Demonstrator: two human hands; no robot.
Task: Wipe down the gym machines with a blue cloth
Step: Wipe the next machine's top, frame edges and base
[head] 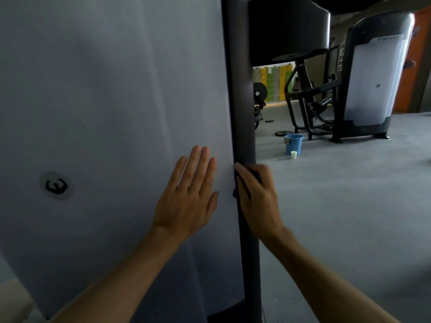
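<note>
Both hands are up close on my feed. My left hand (186, 194) lies flat, fingers straight, on the pale machine panel (105, 101). My right hand (256, 197) grips the dark post (241, 101), pressing the blue cloth (235, 192) against it; the cloth is mostly hidden beneath the fingers. Farther off, a blue bucket (293, 144) and small cup (293, 154) stand on the floor (349, 194).

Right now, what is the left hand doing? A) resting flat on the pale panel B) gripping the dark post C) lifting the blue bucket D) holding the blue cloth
A: the left hand lies with straight fingers flat on the pale panel, while the right hand presses the blue cloth against the dark post; the blue bucket stands on the floor beyond.
</note>
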